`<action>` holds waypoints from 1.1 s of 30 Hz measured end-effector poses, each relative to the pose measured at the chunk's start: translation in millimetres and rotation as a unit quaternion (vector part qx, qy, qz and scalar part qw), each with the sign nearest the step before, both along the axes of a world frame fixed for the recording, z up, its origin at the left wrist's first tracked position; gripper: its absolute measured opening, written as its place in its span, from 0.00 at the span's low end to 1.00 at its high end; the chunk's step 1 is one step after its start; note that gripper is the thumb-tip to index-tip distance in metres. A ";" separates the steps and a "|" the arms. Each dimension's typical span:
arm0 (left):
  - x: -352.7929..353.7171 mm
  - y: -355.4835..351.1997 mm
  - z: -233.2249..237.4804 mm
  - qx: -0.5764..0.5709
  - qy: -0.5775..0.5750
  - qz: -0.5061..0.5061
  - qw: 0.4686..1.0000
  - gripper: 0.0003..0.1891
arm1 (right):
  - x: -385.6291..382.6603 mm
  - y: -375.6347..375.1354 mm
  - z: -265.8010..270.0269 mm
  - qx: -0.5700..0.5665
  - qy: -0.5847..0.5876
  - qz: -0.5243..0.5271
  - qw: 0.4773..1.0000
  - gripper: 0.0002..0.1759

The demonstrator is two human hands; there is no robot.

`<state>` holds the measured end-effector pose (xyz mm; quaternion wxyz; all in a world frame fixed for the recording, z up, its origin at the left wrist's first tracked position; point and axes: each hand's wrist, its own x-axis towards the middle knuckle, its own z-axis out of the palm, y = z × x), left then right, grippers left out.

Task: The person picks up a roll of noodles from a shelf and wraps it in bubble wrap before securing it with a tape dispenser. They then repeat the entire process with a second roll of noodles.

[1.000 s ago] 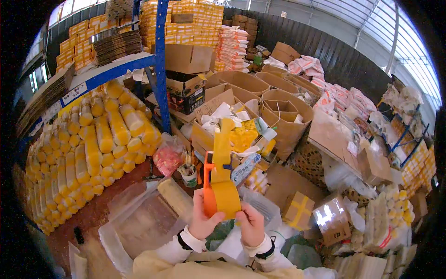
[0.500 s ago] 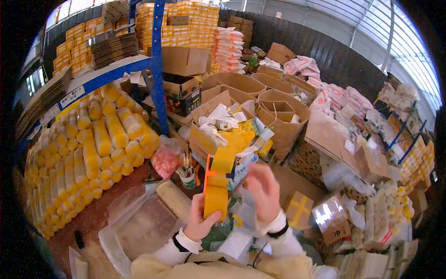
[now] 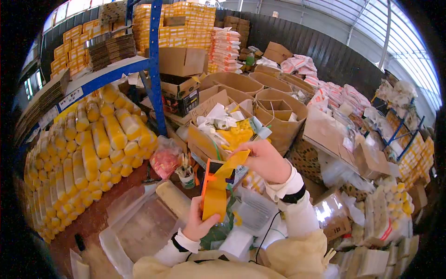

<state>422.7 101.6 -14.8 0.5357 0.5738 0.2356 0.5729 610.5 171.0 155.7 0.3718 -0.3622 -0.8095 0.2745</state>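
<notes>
In my left hand (image 3: 200,223) is an orange tape dispenser (image 3: 207,179) loaded with a roll of yellow packing tape (image 3: 215,203). The fingers wrap round the lower part of the roll, thumb on the near side. Above and to the right, my right hand (image 3: 265,160) pinches the loose end of the tape (image 3: 238,159), which stretches from the dispenser's top. Behind the hands is an open cardboard box (image 3: 203,143) full of scraps and yellow material. Below them, a clear plastic container (image 3: 255,211) lies among plastic wrap.
Yellow-capped wrapped rolls (image 3: 88,149) are stacked on the left under a blue shelf (image 3: 104,79). Large brown cartons (image 3: 283,116) stand ahead. A cup of brushes (image 3: 186,176) and a pink plastic bag (image 3: 165,158) sit on the floor. A taped box (image 3: 332,218) lies at right.
My right hand has moved up to the dispenser's top and now pinches the tape end, pulling it out to the right. My left hand holds the dispenser in nearly the same place.
</notes>
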 end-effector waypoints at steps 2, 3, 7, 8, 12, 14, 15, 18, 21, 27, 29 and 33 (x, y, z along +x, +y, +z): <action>-0.5 0.3 -2.0 -0.015 -0.013 -0.016 1.000 0.25 | 2.1 8.0 -5.3 -0.039 0.036 0.022 0.998 0.09; -0.5 0.2 -2.4 -0.022 -0.019 -0.024 0.999 0.25 | 0.4 11.7 -9.4 -0.063 0.069 0.011 0.996 0.09; 2.0 -0.8 -3.7 -0.033 -0.033 -0.032 0.998 0.25 | -7.9 12.7 -12.6 -0.168 0.100 -0.046 0.980 0.10; 2.1 -0.7 -4.5 -0.038 -0.033 -0.033 0.998 0.26 | -8.2 11.9 -12.4 -0.153 0.090 -0.046 0.983 0.10; 3.5 -1.3 4.5 -0.035 -0.037 -0.042 0.998 0.28 | -11.3 6.8 -7.4 -0.119 0.062 -0.073 0.988 0.08; 3.5 -1.9 6.5 -0.020 -0.013 -0.037 0.999 0.31 | -13.5 5.6 -4.4 -0.104 0.063 -0.096 0.988 0.07; 3.4 -2.2 7.3 -0.012 -0.002 -0.034 0.999 0.32 | -14.4 5.7 -3.2 -0.092 0.067 -0.106 0.988 0.07; 3.2 -3.8 9.7 0.000 0.016 -0.040 0.999 0.34 | -16.9 10.9 -4.3 -0.026 0.085 -0.115 0.989 0.10; 3.8 -4.3 5.4 0.022 0.021 -0.010 1.000 0.35 | -15.6 9.0 4.9 0.016 0.083 -0.122 0.989 0.10; -0.1 -15.1 2.0 -0.039 0.002 -0.048 0.998 0.35 | -4.2 17.8 11.2 0.055 0.098 -0.124 0.986 0.10; 0.7 -21.2 -1.3 -0.039 -0.057 -0.058 0.996 0.35 | 0.2 21.3 4.6 0.024 0.099 -0.130 0.986 0.09; -8.8 -38.7 14.3 -0.055 -0.160 -0.074 0.983 0.34 | 8.4 23.5 -29.7 -0.093 0.213 -0.088 0.969 0.07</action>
